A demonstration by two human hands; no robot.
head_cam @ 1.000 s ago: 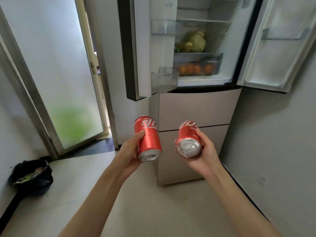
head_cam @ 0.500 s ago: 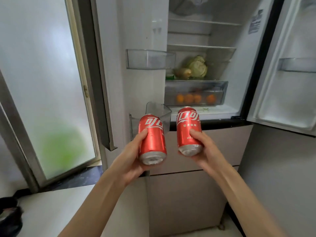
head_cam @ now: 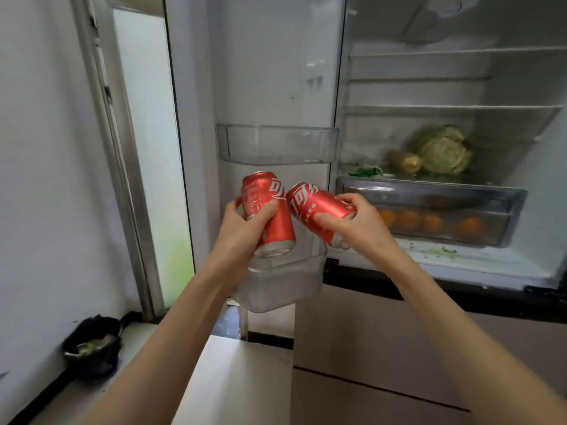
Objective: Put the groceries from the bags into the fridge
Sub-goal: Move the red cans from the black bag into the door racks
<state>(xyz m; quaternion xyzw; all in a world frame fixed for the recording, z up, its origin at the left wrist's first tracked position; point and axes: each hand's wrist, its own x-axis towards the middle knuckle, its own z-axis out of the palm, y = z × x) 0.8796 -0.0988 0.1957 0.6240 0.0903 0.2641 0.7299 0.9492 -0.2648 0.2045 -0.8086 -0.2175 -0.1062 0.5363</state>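
Facing open fridge (head_cam: 429, 87), white wall (head_cam: 40, 148)

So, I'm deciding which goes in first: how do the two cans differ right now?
The left can stands near upright in the left hand, base over the lower door bin; the right can lies steeply tilted in the right hand, top toward the left can. Both are red, same-looking cans.

Cabbage (head_cam: 445, 151) rests on the fridge shelf (head_cam: 429, 179).
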